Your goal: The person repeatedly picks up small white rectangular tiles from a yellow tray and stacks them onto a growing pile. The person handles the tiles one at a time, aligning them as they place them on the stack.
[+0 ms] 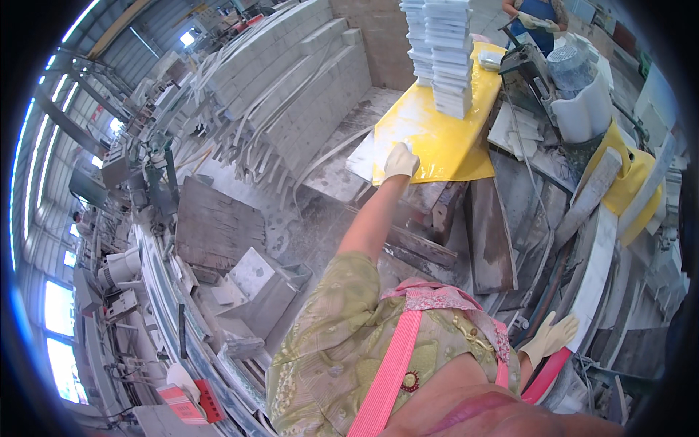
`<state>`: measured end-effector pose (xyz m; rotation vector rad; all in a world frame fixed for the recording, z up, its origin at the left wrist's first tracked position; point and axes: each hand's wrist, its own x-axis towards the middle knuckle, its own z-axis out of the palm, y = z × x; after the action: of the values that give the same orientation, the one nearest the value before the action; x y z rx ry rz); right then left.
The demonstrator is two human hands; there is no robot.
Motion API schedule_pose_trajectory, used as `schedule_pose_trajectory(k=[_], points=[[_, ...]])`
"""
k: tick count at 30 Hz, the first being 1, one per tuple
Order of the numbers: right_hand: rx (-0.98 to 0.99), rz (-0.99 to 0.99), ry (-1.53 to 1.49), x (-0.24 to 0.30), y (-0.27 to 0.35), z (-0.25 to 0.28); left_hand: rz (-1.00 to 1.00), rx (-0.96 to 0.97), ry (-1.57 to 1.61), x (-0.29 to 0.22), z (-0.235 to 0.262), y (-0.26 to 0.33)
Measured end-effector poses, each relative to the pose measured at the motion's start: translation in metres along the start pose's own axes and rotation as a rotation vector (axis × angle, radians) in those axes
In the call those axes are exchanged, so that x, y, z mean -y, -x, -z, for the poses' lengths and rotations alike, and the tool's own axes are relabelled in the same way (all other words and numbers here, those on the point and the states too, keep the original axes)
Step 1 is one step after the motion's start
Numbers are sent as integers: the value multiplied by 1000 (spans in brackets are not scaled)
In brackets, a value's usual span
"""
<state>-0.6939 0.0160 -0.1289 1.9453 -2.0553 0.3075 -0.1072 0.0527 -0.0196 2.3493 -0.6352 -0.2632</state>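
Note:
My left hand (401, 161), in a pale glove, reaches forward over the near left corner of a wet yellow sheet (444, 156). Its fingers are closed; what they hold, if anything, is hidden. White smears lie on the sheet beside this hand. Farther back on the sheet stand tall stacks of thin white tiles (450, 69). Low on the right, my right hand (551, 339), gloved too, has its fingers spread. It is beside the long white curved edge (593, 277) and a pink strip (546, 375); whether it touches them I cannot tell.
Long grey stone blocks (306, 80) are piled at the back left. A dark board (218, 222) and stone offcuts (255, 277) lie on the left. At the right are a motor-like machine (568, 69) and another yellow sheet (641, 182). A person in a blue apron (539, 25) stands beyond.

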Motion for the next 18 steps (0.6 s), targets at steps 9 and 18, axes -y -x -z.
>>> schedule_pose_trajectory(k=[9,18], points=[[-62,32,-10,1,6,2,11,14,-7,-2,4,2],[-106,46,-59,2,8,-4,14,16,-24,-8,5,6]])
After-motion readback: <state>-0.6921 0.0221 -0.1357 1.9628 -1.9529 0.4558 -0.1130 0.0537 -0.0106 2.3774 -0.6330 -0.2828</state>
